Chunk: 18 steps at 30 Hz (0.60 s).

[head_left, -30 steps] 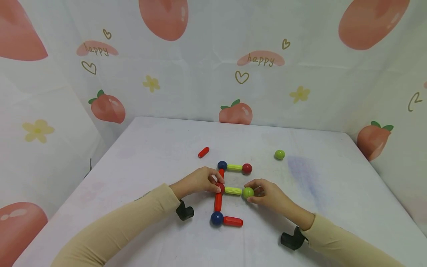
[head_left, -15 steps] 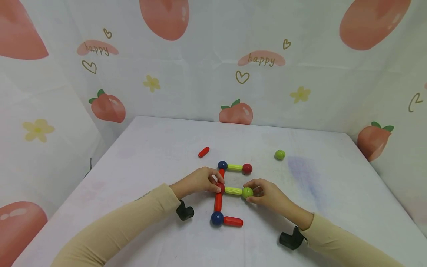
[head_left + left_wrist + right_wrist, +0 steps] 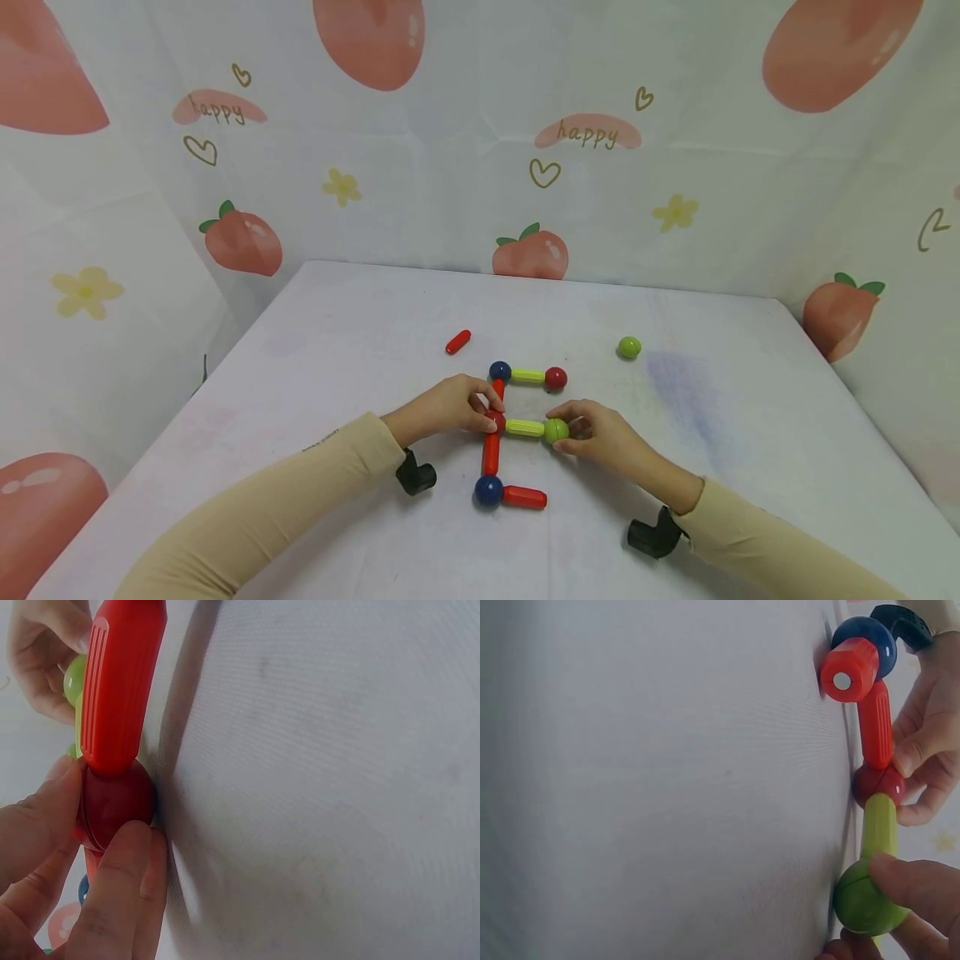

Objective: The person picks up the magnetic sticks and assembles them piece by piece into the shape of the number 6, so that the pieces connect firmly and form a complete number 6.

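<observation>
My left hand (image 3: 453, 410) pinches a red ball (image 3: 118, 804) at the middle joint of a figure built from rods and balls. My right hand (image 3: 606, 433) holds a green ball (image 3: 556, 431) between thumb and fingers, touching the end of a yellow-green rod (image 3: 525, 428) that joins the red ball. Red rods (image 3: 491, 455) run from the held red ball to a near blue ball (image 3: 488, 491) and a far blue ball (image 3: 500, 372). Another red rod (image 3: 525, 497) sticks out rightward from the near blue ball. From the far one, a second yellow-green rod (image 3: 528, 377) leads to another red ball (image 3: 556, 378).
A loose red rod (image 3: 458, 342) lies behind the figure, to the left. One more green ball (image 3: 629, 347) sits farther back on the right of the white-covered table (image 3: 360, 333). A printed cloth (image 3: 442, 167) hangs behind the table.
The green ball in my right hand has shifted slightly left, closing the small gap to the yellow-green rod. My left hand stays on the red ball.
</observation>
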Motion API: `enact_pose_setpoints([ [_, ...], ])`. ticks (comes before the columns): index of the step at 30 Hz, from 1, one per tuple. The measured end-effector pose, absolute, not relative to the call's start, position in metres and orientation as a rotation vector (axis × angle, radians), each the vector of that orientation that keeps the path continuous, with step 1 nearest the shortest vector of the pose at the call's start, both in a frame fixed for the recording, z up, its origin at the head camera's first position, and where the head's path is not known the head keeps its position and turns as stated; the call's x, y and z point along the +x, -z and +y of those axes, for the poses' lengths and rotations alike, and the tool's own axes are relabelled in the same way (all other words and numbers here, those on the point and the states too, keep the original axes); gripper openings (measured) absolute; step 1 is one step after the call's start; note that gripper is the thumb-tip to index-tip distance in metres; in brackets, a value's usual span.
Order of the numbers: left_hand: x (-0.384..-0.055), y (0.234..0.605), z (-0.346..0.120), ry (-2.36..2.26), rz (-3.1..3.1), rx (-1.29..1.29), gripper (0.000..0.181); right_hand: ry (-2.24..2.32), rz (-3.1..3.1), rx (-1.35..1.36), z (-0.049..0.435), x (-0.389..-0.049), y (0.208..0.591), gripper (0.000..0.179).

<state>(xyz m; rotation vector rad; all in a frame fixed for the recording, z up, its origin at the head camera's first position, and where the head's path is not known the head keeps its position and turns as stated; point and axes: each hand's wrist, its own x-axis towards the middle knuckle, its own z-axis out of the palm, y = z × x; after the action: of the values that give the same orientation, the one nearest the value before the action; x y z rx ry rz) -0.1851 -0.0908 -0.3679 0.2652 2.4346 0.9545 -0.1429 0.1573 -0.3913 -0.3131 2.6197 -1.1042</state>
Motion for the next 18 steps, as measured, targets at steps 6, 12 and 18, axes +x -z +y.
enact_pose_setpoints([
  [6, -0.1849, 0.3664, -0.0903, -0.953, 2.436, 0.267, 0.022, 1.104, 2.622, -0.313, 0.1576, -0.1435, 0.3905, 0.039],
  [12, -0.1846, 0.3653, -0.0897, -0.952, 2.434, 0.262, 0.022, 1.102, 2.627, -0.320, 0.1576, -0.1435, 0.3904, 0.038],
  [18, -0.1840, 0.3645, -0.0895, -0.946, 2.435, 0.253, 0.022, 1.098, 2.628, -0.309, 0.1570, -0.1430, 0.3904, 0.038],
])
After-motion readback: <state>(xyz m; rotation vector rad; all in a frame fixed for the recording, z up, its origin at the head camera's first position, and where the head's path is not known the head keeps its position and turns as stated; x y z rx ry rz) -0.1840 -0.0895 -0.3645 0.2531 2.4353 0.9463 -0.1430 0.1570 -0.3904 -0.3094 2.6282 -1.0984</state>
